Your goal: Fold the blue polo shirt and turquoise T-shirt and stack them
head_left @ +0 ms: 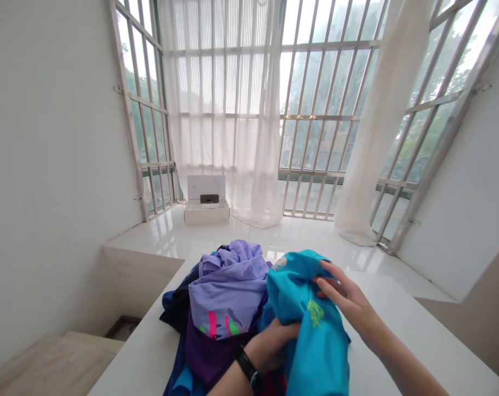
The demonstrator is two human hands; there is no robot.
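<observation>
A heap of clothes lies on a white table [402, 324]. A turquoise garment [315, 335] with a small green print is on top at the right. My left hand [274, 344], with a black band on its wrist, has its fingers curled into the turquoise cloth from below. My right hand [344, 294] rests on the same garment's upper right side, its fingers stretched along the fabric. Beside it lies a lilac shirt [228, 291] with pink and green marks, over purple cloth [208, 357] and dark navy cloth [177, 308].
Behind the table a glossy white raised floor [171, 236] runs to barred windows hung with sheer curtains [228, 110]. An open white box [206, 206] with a dark object inside stands there. White walls close both sides; a wooden step [55, 363] is at lower left.
</observation>
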